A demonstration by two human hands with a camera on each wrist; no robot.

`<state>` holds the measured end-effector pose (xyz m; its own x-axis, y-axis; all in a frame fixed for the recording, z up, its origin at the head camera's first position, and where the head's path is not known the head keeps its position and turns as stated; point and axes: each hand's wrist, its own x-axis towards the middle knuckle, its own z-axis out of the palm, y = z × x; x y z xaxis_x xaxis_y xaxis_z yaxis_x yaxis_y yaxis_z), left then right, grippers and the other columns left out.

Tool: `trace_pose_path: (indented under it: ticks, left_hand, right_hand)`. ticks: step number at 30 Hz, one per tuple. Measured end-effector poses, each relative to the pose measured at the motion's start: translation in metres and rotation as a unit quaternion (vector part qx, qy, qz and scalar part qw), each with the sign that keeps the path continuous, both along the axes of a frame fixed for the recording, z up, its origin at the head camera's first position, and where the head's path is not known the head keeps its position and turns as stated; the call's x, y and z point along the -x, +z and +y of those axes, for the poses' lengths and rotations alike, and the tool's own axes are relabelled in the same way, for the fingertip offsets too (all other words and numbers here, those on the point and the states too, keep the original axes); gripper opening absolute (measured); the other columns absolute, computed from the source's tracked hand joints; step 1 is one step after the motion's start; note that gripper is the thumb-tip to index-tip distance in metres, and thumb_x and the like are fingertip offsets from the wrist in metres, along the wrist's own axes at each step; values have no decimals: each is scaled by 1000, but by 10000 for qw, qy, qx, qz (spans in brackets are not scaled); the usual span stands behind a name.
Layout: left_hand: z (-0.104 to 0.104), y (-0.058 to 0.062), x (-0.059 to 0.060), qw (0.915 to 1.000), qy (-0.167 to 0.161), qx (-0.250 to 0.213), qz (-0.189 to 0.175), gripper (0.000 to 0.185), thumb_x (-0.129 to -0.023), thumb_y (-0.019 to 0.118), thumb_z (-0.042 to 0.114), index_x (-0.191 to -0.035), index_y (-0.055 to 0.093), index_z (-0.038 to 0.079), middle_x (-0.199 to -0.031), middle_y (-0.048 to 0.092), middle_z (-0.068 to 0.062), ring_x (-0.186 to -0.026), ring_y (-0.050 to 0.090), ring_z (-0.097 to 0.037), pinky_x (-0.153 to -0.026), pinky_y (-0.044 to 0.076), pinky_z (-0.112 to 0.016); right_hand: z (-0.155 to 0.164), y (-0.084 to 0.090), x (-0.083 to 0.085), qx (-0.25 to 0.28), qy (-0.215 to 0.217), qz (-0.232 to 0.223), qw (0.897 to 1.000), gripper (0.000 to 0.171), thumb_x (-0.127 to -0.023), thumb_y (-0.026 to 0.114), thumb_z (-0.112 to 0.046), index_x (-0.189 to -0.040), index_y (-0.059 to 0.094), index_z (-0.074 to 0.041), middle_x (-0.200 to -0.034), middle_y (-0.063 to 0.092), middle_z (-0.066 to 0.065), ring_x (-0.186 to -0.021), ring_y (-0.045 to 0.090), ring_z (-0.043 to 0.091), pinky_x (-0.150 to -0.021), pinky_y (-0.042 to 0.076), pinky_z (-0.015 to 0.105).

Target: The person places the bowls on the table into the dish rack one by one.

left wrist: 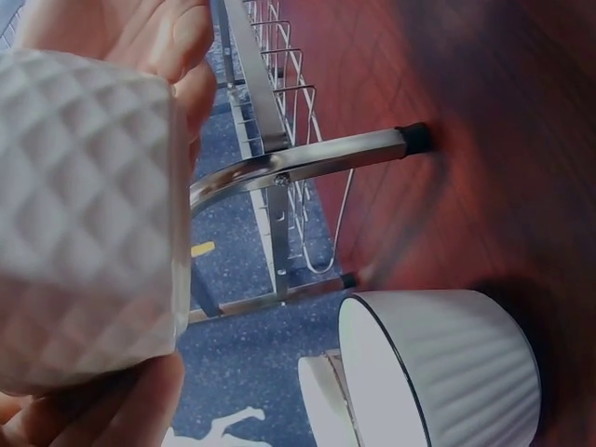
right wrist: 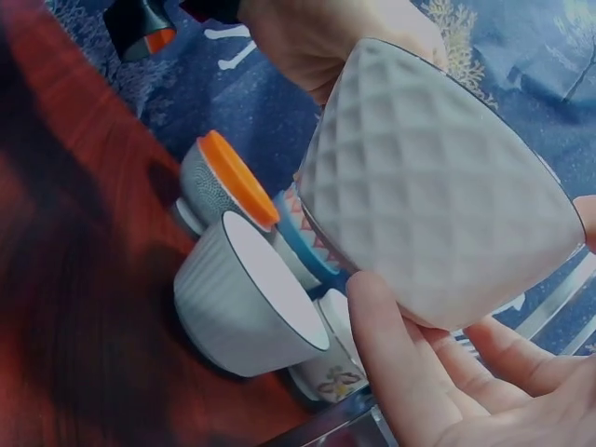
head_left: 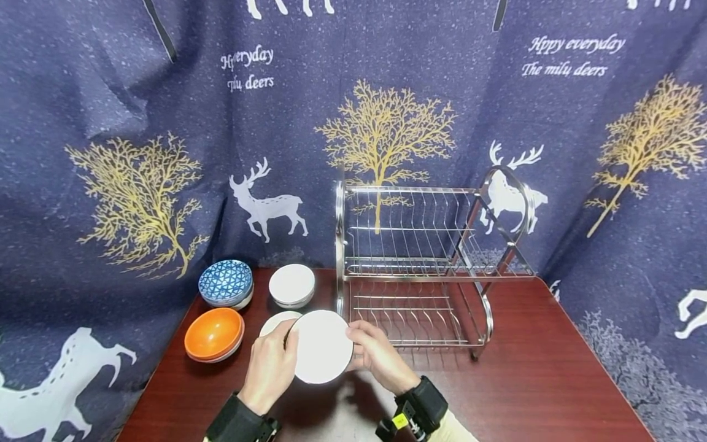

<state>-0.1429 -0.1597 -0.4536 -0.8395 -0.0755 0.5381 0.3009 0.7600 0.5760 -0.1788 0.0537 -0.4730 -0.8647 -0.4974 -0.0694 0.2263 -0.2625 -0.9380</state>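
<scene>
I'm holding the white diamond-textured bowl (head_left: 323, 348) tilted above the worktop (head_left: 541, 368), my left hand (head_left: 270, 363) and right hand (head_left: 381, 355) reaching forward, their fingers gripping it from opposite sides.

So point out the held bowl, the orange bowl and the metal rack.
Held bowl (right wrist: 433, 191), right wrist view, diamond-textured outer wall.
Orange bowl (head_left: 213, 332), head view, inner surface.
Metal rack (head_left: 411, 279), head view, upper shelf's front rail.
</scene>
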Motion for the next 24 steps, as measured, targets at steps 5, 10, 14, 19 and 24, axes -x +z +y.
trace_pose_path:
  ticks: [5, 10, 14, 19, 24]
  left_hand:
    - [0, -2, 1, 9998, -129, 18, -175, 16, -92, 62, 14, -105, 70, 10, -100, 71, -7, -88, 67, -26, -75, 54, -46]
    - [1, -6, 1, 9994, -306, -96, -100, 15, -89, 65, 11, -103, 70, 11, -96, 72, -4, -83, 67, -19, -71, 54, -40]
    - [3, -10, 2, 9965, -602, -581, -88, 12, -91, 64, 12, -101, 70, 12, -93, 71, 1, -76, 65, -10, -65, 55, -29]
    - [6, -11, 5, 9842, -1223, -1243, -299, 19, -98, 53, 15, -111, 67, 10, -99, 69, 2, -81, 63, -7, -68, 54, -26]
    - [11, -15, 10, 9659, -1693, -1893, -511, 29, -104, 38, 12, -121, 59, 1, -104, 68, -8, -86, 66, -18, -74, 56, -36]
  right_hand:
    - [4, -5, 0, 122, 74, -43, 9999, 29, -93, 56, -24, -109, 43, -3, -92, 65, 8, -75, 67, 20, -65, 57, 39]
    - [8, -8, 0, 150, 57, -110, 9998, 24, -93, 55, -22, -107, 43, -4, -88, 65, 7, -71, 66, 19, -63, 57, 39]
    - [14, -7, 0, 136, -4, -34, 9999, 20, -93, 53, -20, -103, 46, -5, -86, 65, 6, -69, 66, 17, -60, 57, 37]
    - [26, -6, 1, 379, -11, 34, 9993, 13, -96, 47, -18, -100, 50, -5, -86, 64, 6, -70, 67, 18, -63, 57, 40]
    - [39, -4, 5, 463, -162, 78, 9988, 20, -99, 46, -23, -104, 51, -4, -86, 65, 6, -68, 67, 17, -59, 56, 33]
